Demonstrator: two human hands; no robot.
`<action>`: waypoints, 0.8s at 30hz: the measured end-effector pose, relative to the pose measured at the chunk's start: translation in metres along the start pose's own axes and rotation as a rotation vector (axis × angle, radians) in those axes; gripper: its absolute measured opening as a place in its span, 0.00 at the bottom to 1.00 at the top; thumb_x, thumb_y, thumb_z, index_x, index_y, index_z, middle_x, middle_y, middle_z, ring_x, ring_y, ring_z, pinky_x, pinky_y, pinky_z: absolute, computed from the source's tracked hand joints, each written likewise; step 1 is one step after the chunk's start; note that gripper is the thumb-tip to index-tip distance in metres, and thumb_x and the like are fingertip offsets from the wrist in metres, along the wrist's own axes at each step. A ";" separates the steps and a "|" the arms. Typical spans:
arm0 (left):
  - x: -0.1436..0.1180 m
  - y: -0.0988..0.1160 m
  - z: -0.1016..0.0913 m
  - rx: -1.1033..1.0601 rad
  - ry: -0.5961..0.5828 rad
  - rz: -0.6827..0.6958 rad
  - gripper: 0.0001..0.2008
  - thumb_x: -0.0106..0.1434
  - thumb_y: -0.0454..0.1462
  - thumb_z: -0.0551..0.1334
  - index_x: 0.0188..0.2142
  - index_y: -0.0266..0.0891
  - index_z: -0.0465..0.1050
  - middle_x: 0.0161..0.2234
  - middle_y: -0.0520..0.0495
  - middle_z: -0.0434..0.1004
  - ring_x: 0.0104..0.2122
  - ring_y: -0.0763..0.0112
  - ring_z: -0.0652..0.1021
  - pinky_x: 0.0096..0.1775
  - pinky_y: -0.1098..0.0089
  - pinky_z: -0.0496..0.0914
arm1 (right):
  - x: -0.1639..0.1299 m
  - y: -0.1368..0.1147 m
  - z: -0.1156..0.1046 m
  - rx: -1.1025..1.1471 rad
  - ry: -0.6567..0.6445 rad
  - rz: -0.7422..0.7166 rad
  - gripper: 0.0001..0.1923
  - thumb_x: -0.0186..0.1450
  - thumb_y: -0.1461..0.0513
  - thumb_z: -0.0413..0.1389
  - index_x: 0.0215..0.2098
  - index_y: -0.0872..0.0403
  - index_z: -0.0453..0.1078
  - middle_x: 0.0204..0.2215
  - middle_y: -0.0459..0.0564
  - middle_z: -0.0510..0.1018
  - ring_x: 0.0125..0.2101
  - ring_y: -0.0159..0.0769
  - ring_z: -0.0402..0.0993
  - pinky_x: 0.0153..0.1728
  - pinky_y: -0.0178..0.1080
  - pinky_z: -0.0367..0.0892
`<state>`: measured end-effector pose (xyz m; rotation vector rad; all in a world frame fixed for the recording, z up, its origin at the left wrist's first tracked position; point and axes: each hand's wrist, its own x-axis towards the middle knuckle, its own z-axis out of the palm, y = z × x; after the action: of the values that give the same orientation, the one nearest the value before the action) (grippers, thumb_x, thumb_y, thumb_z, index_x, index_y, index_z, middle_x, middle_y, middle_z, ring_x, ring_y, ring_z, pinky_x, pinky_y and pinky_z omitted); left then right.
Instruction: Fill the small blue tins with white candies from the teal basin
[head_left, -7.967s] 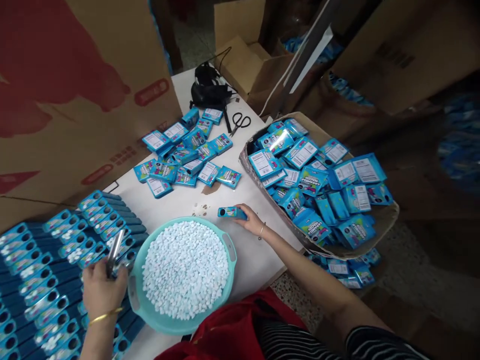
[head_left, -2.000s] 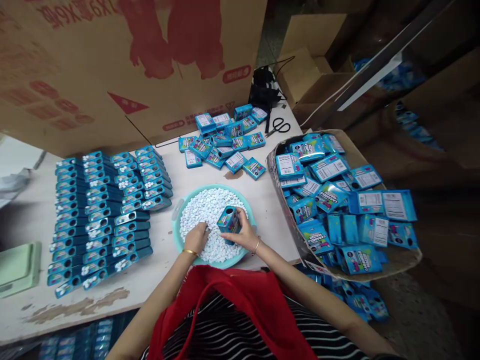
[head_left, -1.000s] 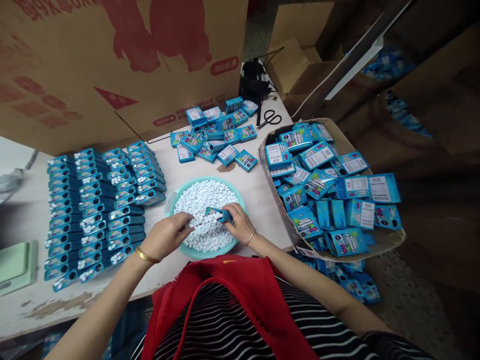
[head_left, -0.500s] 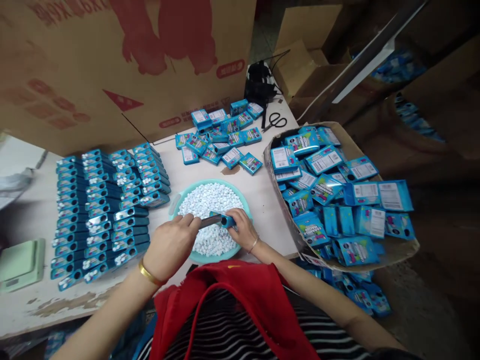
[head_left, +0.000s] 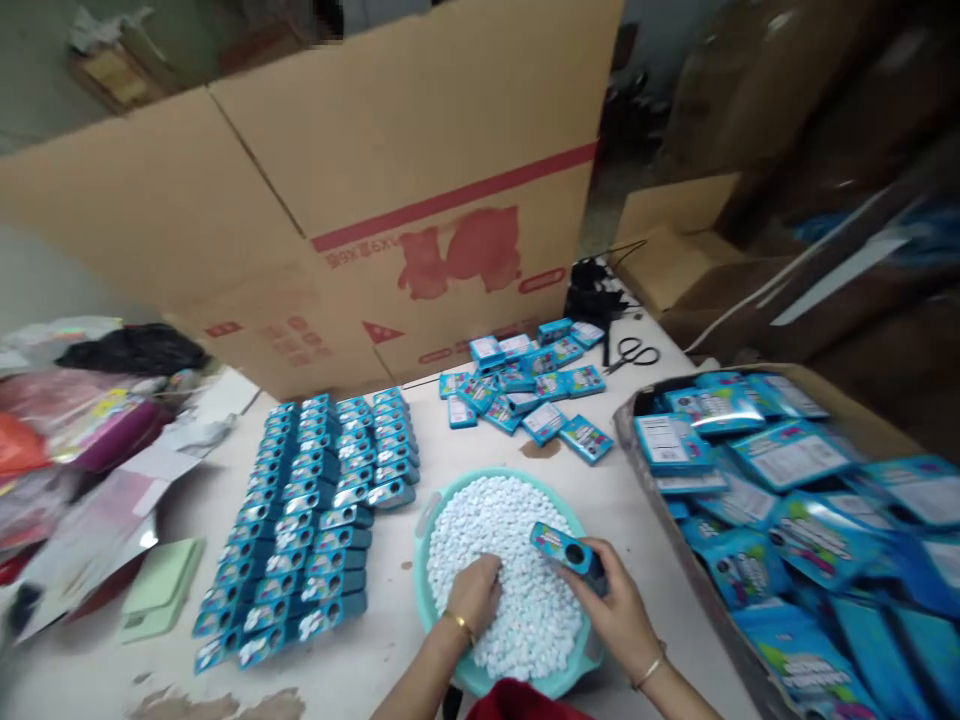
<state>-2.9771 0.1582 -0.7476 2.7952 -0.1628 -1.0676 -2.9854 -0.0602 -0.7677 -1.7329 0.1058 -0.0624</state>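
A teal basin [head_left: 424,520] full of small white candies [head_left: 487,525] sits on the table in front of me. My right hand [head_left: 616,612] holds a small blue box [head_left: 564,547] over the basin, its round hole facing up. My left hand [head_left: 472,596] is down in the white candies with fingers curled into the pile; what it grips is hidden.
Rows of blue boxes [head_left: 315,510] lie left of the basin. A loose heap of blue boxes [head_left: 525,385] and scissors [head_left: 631,352] lie behind it. A cardboard tray of flat blue packets [head_left: 757,480] stands at right. A big carton [head_left: 360,220] walls the back; a green pad [head_left: 159,585] lies at left.
My left hand has dropped from the box's end into the candies. My right hand has tilted the box up over the basin. My view has lifted, showing more of the carton and table's left side.
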 end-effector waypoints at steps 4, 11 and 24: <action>0.007 -0.017 0.001 -0.164 0.091 0.050 0.15 0.63 0.34 0.51 0.49 0.40 0.65 0.50 0.44 0.74 0.49 0.66 0.74 0.52 0.66 0.66 | 0.011 -0.006 0.000 0.032 0.039 0.038 0.14 0.61 0.55 0.58 0.41 0.54 0.64 0.34 0.49 0.74 0.35 0.38 0.73 0.37 0.37 0.70; -0.030 -0.027 -0.051 -0.343 0.252 0.288 0.14 0.62 0.43 0.55 0.44 0.40 0.67 0.42 0.44 0.76 0.39 0.65 0.76 0.45 0.64 0.70 | 0.016 -0.003 -0.020 -0.141 0.053 -0.171 0.12 0.60 0.62 0.56 0.42 0.53 0.64 0.37 0.52 0.71 0.40 0.42 0.69 0.42 0.44 0.68; -0.084 0.056 -0.136 0.337 0.094 0.284 0.09 0.66 0.36 0.52 0.45 0.37 0.65 0.41 0.42 0.75 0.40 0.59 0.77 0.37 0.62 0.70 | 0.002 -0.013 0.007 -0.317 -0.145 -0.497 0.21 0.54 0.72 0.48 0.46 0.55 0.63 0.42 0.56 0.71 0.45 0.45 0.66 0.47 0.49 0.68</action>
<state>-2.9509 0.1288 -0.5823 2.9767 -0.7692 -0.9095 -2.9821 -0.0514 -0.7565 -2.0392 -0.4462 -0.2969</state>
